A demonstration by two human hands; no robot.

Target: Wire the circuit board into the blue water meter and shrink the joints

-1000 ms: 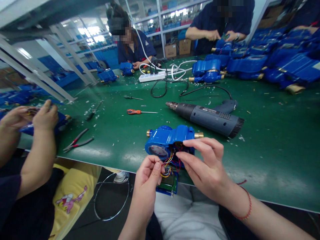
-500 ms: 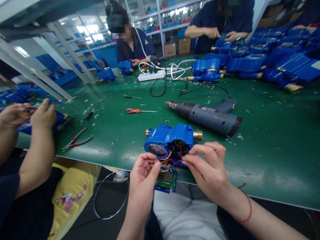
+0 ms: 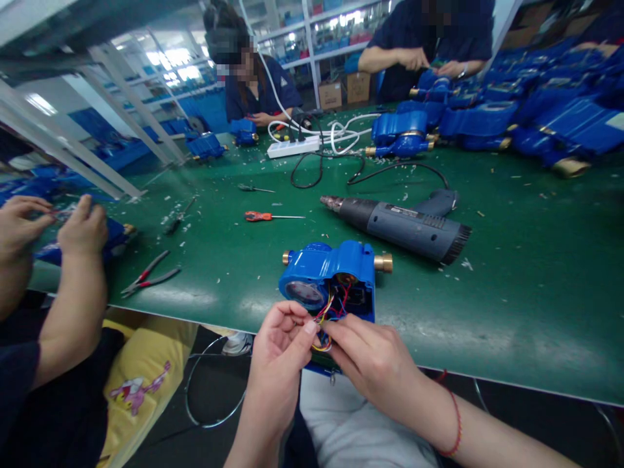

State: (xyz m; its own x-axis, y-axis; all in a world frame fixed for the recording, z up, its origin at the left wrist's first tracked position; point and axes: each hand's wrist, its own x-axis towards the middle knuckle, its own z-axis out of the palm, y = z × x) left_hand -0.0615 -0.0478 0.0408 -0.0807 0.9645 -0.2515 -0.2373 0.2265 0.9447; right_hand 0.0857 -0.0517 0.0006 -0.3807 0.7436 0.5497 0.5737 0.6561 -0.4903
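Observation:
A blue water meter (image 3: 324,263) with brass pipe ends sits near the table's front edge, its compartment open. Thin coloured wires (image 3: 325,312) run out of it toward a small circuit board that hangs at the edge, mostly covered by my hands. My left hand (image 3: 285,341) pinches the wires between thumb and fingers. From the right, my right hand (image 3: 368,348) closes on the same wires, its fingertips close to the left thumb.
Beyond the meter lie a heat gun (image 3: 400,227), an orange screwdriver (image 3: 258,216) and red-handled pliers (image 3: 149,276). A white power strip (image 3: 294,147) and more blue meters (image 3: 478,123) stand farther back. A co-worker's hands (image 3: 82,227) work at left.
My right hand has moved left and down, from beside the compartment to the wires at my left fingertips. It now covers much of the circuit board. My left hand has barely moved.

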